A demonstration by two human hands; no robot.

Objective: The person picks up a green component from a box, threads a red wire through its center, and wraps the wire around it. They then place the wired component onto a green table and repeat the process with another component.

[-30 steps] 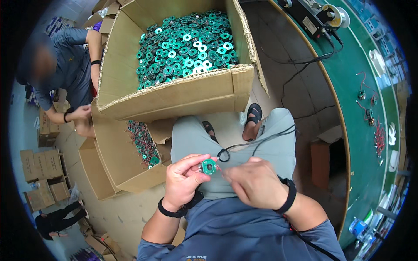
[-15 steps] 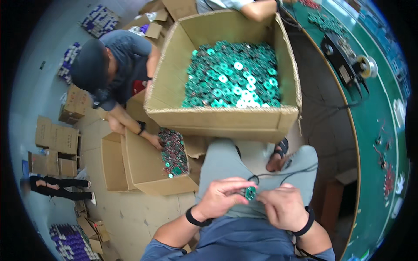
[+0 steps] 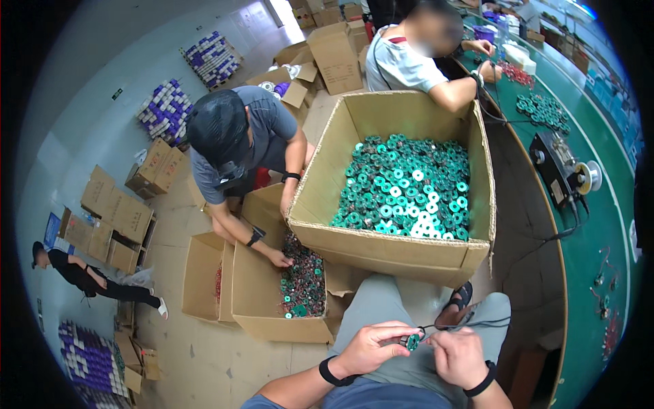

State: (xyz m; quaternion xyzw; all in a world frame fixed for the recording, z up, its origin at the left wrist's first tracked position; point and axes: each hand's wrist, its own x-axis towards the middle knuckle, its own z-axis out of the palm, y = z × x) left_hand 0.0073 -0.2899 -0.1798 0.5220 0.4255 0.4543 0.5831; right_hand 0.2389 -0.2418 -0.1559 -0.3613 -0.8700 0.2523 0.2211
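Over my lap, my left hand pinches a small round green circuit board between thumb and fingers. The board is tilted, its disc face turned toward my right hand. Just to the right of it, my right hand is closed, thumb and curled fingers together near the board's edge. Whatever sits in those fingertips is too small to make out. A thin black cable runs behind both hands across my knee. Each wrist wears a black band.
Ahead stands a large carton heaped with green ring-shaped boards. Left of it, a co-worker reaches into a lower carton of boards and wires. Another person works at the green bench, which bears a wire-spool machine.
The view has tilted up, so everything sits lower and further right, and more of the far room shows. My left hand still pinches the board, with my right hand close beside it.
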